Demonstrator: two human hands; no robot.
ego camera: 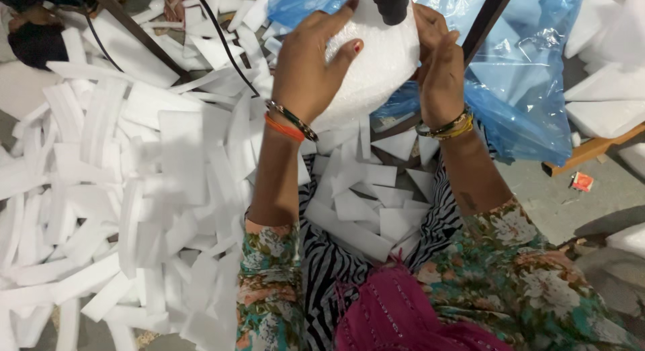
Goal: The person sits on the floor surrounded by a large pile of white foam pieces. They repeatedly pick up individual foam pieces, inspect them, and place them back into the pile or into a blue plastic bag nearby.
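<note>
Both my hands hold a rounded white foam piece (pixel 376 62) up near the top middle of the head view. My left hand (pixel 312 59) wraps its left side, fingers spread over the foam. On the piece's right edge my right hand (pixel 440 72) is closed. A dark cylindrical tool tip (pixel 391 3) hangs just above the foam, touching or almost touching its top. Bangles circle both wrists.
Several white foam strips (pixel 127 183) pile up on the left and across my lap (pixel 363 203). A blue plastic bag (pixel 524 75) lies at right, behind my hands. Foam blocks (pixel 605 109) rest on a wooden pallet. A small red packet (pixel 582 182) lies on the floor.
</note>
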